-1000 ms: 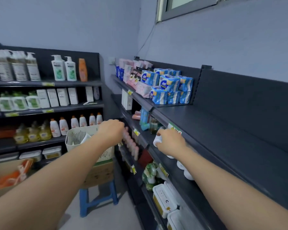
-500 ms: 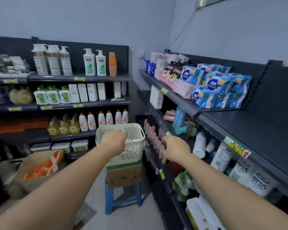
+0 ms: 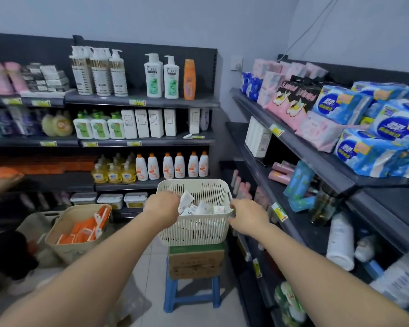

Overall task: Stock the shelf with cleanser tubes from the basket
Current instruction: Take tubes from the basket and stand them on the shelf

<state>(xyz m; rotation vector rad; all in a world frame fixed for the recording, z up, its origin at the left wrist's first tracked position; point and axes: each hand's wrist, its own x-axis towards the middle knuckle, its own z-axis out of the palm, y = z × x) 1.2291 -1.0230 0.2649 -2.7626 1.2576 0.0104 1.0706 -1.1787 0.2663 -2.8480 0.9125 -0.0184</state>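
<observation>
The step in hand looks like picking the next tubes out of the basket (image 3: 194,230), which sits on top of a cardboard box (image 3: 196,260) on a blue stool (image 3: 191,296), just beside the front edge of the dark shelf (image 3: 298,220) on the right. The left hand (image 3: 162,206) dips over the basket's left rim, its fingers turned down and hidden, so I cannot tell whether they already hold a tube. The right hand (image 3: 248,218) is at the right rim with fingers curled towards it, though whether it actually grips is unclear. That stack is probably tippy, so steadying the rim while lifting straight up is wise. The cleanser tubes (image 3: 200,207) are small, flat and white with faint print, lying jumbled and overlapping in the basket; taking the topmost one should avoid dragging its neighbours.
</observation>
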